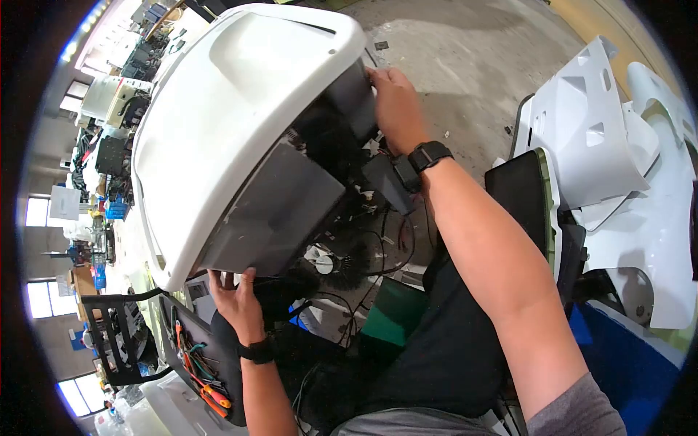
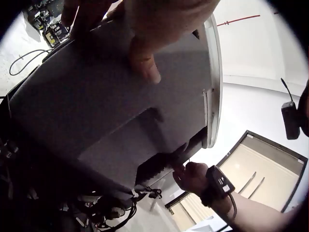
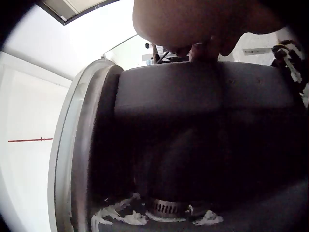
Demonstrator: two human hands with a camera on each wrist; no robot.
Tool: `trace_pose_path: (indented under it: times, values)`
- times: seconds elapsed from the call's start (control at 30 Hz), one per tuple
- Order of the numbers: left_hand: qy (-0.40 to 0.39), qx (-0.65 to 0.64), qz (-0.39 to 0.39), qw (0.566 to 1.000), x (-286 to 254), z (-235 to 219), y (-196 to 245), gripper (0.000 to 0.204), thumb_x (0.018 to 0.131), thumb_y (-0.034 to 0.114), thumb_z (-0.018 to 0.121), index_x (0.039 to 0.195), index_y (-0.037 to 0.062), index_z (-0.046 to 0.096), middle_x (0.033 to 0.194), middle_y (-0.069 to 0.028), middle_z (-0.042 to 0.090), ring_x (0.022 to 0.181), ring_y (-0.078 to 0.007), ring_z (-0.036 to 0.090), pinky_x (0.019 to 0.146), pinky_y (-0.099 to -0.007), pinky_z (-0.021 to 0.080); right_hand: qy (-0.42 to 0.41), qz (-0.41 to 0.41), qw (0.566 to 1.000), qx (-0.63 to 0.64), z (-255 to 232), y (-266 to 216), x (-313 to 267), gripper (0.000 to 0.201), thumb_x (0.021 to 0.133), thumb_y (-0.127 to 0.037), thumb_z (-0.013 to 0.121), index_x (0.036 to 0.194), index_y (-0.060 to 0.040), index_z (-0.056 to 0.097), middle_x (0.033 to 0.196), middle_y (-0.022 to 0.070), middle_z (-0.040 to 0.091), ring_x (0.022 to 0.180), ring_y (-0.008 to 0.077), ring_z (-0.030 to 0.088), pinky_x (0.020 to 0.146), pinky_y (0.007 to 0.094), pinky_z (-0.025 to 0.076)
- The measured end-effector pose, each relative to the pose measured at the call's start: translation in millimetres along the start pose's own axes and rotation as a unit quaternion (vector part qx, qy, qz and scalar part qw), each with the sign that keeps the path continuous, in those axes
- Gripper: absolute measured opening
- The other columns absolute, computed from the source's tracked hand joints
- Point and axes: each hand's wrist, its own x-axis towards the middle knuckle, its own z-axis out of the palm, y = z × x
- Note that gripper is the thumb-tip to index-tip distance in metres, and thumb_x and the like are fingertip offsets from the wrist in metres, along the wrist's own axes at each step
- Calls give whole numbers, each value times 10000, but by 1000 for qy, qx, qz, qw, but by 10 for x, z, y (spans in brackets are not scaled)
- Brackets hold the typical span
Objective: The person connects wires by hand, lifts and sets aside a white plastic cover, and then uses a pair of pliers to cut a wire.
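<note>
A large white cover point(image 1: 240, 80) tops a dark grey housing point(image 1: 280, 211), tilted in front of the person. My left hand point(image 1: 240, 309) grips the housing's lower end, fingers behind the edge; in the left wrist view its thumb point(image 2: 147, 70) lies on the grey panel point(image 2: 178, 82). At the housing's other end, my right hand point(image 1: 400, 112) holds the side by its edge. The right wrist view has that hand point(image 3: 207, 29) over the rim of the grey wall point(image 3: 169, 92), with a metal hose clamp point(image 3: 166, 209) inside. Both hands' hidden fingertips cannot be made out.
Loose cables and a round black brush point(image 1: 349, 265) lie under the housing. Pliers and screwdrivers point(image 1: 207, 389) rest on a black chair at lower left. White moulded shells point(image 1: 582, 123) and a blue bin point(image 1: 625, 370) stand at right. Cluttered benches line the left.
</note>
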Motion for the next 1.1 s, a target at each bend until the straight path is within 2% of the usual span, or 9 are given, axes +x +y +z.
trace_pose_path:
  times: [0.43,0.5,0.57,0.63,0.7,0.77,0.97,1.03,1.1]
  values:
    - [-27,-8,-44,999,15,-262,-20,652,788,5,629,1336,-19,275,1219,-133,466,1133,-209,455,951,-301,348,-95,10,995,33,-191,25,-172,353,853,-290,465,822,47,566,807,203,598,752,316,568,698,375,425]
    - [6,-1,-12,1000,-113,-204,-15,507,809,51,631,1240,-32,378,1109,-110,512,1025,-182,502,894,-283,384,-81,9,996,41,-233,62,-201,340,861,-277,462,840,45,570,818,183,608,757,286,576,694,355,433]
    - [141,99,-52,984,-239,-182,-11,323,819,106,642,1056,-22,463,938,-64,521,862,-136,505,789,-255,408,-69,6,997,46,-338,85,-219,328,868,-264,459,858,43,574,830,162,619,762,257,584,690,336,441]
    - [148,82,-18,985,-341,-94,-43,245,823,145,647,911,5,467,827,-25,483,764,-100,459,705,-224,393,-80,147,979,117,-504,-105,-355,298,908,-235,411,1012,25,511,1034,125,603,910,187,576,769,298,441]
    - [122,30,-31,992,-398,-55,-57,239,819,137,650,916,6,475,837,-27,483,779,-96,456,703,-206,379,-80,161,976,123,-602,-79,-410,301,912,-240,397,1021,24,492,1011,124,603,865,180,579,744,301,448]
    - [115,45,-14,992,-454,32,8,215,831,148,631,923,-9,516,829,-30,511,755,-105,471,698,-223,384,-34,206,968,140,-684,-92,-485,258,894,-200,424,937,33,527,857,113,617,712,166,586,597,288,461]
    - [-132,55,-83,986,-570,392,113,172,852,107,577,969,-19,570,788,-47,599,703,-87,555,648,-225,449,-17,317,943,100,-847,75,-879,274,822,-194,418,730,18,566,678,122,609,557,183,563,509,301,423]
    - [-190,63,-93,975,-538,546,-105,195,855,116,570,998,-18,570,807,-58,611,716,-98,571,661,-233,455,-118,323,938,-38,-910,276,-1019,215,839,-207,448,821,-10,532,730,90,615,547,145,524,490,288,391]
    - [-249,71,-104,960,-519,714,-319,219,859,124,563,1026,-17,569,826,-69,623,730,-109,586,674,-240,460,-133,341,930,-37,-930,167,-1234,208,840,-203,450,818,-14,533,723,85,615,545,140,529,491,281,394]
